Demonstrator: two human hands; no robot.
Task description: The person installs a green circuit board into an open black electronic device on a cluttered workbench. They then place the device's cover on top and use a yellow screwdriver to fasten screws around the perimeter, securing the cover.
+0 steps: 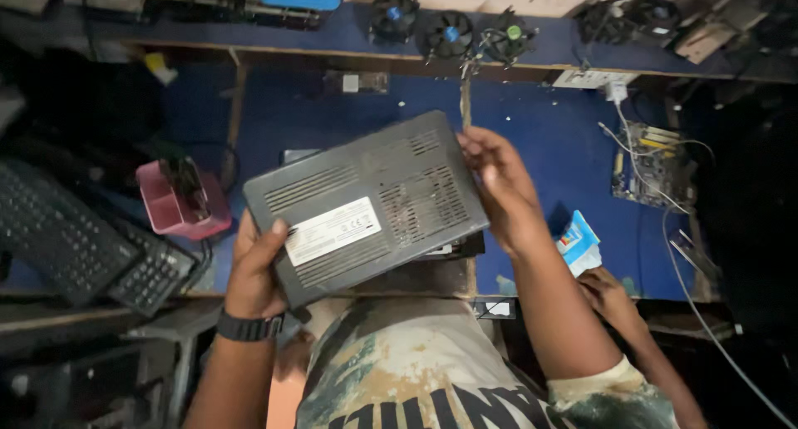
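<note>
Left hand (258, 267) grip closed on near-left corner of grey vented box (366, 204), thumb over top beside white label (334, 230). Right hand (499, 188) grip wrapped on far-right edge. Box held tilted in air above blue surface (540, 130), underside up.

Handling, judged: rigid plastic shell, moderate weight, dusty so somewhat slippery; vent slats weak, so hold by opposite edges.

Another person's hand (607, 292) lower right, near blue-white packet (578, 242).

Hidden: box's far face, ports, items under it. Circuit board (652, 163) and cooling fans (449, 34) dim; frame edges dark.
</note>
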